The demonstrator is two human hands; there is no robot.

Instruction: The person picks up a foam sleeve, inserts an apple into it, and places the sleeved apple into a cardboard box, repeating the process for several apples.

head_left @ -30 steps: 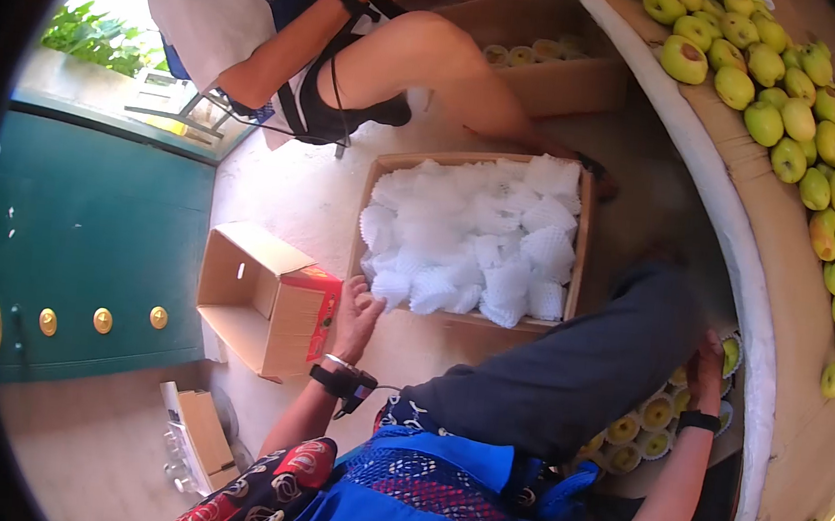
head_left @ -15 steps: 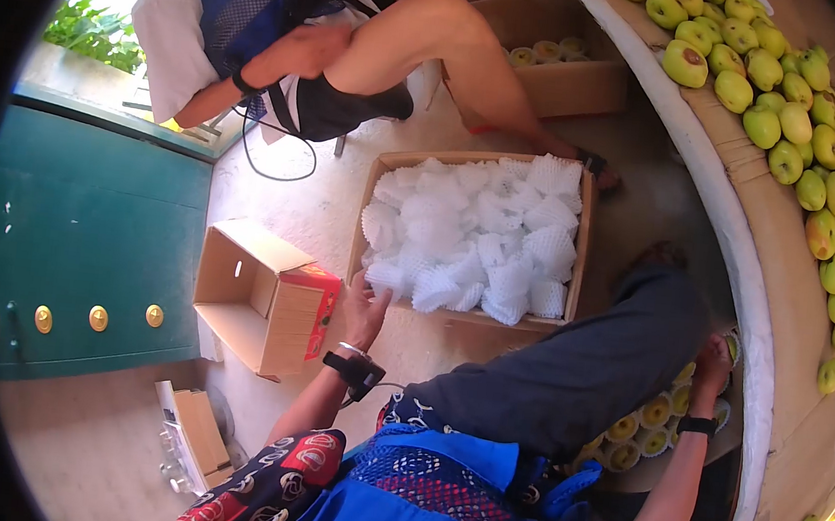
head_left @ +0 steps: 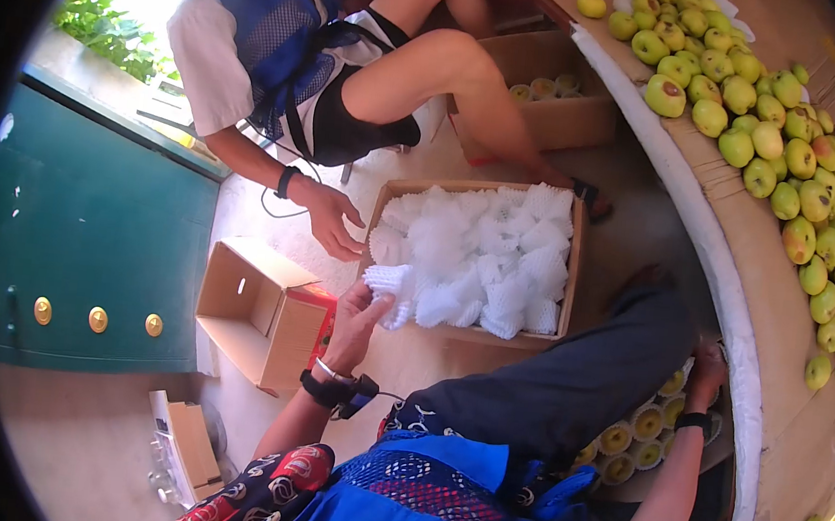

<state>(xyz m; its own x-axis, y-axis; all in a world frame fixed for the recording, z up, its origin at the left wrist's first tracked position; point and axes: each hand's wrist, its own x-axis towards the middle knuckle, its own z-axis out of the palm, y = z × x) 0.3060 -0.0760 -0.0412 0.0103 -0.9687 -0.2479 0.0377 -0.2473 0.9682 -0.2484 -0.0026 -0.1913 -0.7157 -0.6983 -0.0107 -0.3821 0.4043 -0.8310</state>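
Observation:
My left hand (head_left: pixel 355 330) pinches a white foam net sleeve (head_left: pixel 390 283) at the near left edge of a cardboard box (head_left: pixel 575 266). That box is heaped with white foam net sleeves (head_left: pixel 484 247). On the right, beyond my knee, my right hand (head_left: pixel 707 377) reaches down at the edge of a tray of yellow-green apples (head_left: pixel 648 421) in foam nets. Its fingers are blurred and partly hidden, so I cannot see what they hold. A co-worker's hand (head_left: pixel 336 221) is stretched toward the left side of the sleeve box.
Loose green apples (head_left: pixel 797 187) cover a cardboard-topped table (head_left: pixel 717 179) on the right. An open carton (head_left: pixel 252 310) lies on the floor by a green door (head_left: pixel 98 240). Another box (head_left: pixel 542 112) with netted fruit stands at the back, beside the seated co-worker (head_left: pixel 276 56).
My left hand has picked up a foam sleeve from the box edge. The co-worker's hand has moved from their knee down toward the sleeve box. My right hand has shifted slightly.

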